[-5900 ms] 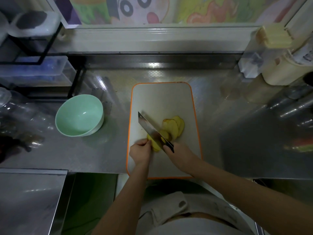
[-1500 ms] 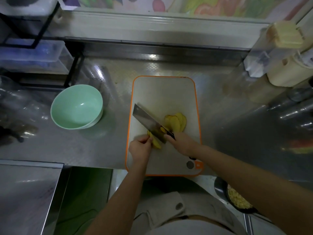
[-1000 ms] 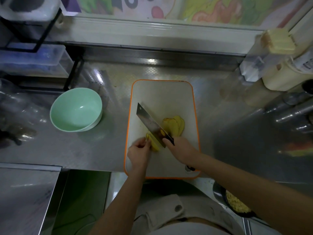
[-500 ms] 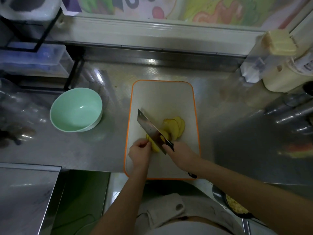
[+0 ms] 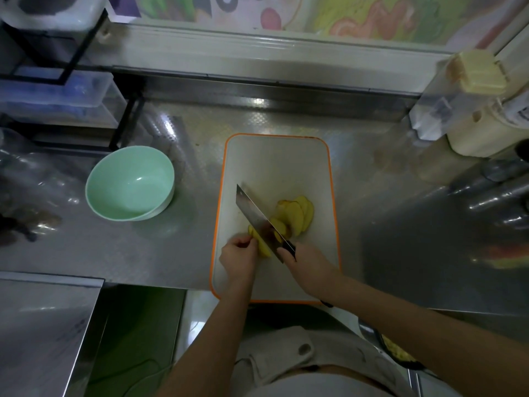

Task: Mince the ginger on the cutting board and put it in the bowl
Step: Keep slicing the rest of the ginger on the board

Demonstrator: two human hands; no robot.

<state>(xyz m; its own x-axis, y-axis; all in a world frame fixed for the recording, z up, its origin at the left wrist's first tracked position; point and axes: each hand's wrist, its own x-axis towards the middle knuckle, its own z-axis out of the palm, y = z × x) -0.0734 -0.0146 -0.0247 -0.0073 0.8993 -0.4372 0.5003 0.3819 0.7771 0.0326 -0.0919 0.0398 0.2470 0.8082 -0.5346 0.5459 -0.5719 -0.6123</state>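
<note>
Slicing stage: left hand [image 5: 239, 257] pinches the ginger [image 5: 260, 244] on the cutting board [image 5: 274, 161], right hand [image 5: 307, 260] grips the cleaver [image 5: 256, 216]; fingertips should stay curled back, with cuts thin and even.

Readable text: none could be made out.
White paper label on the cream plastic bottle at far right [image 5: 520, 110]: dark print was too small and blurred to read.
Colourful cartoon picture on the back wall [image 5: 357, 21]: drawn shapes only.
</note>
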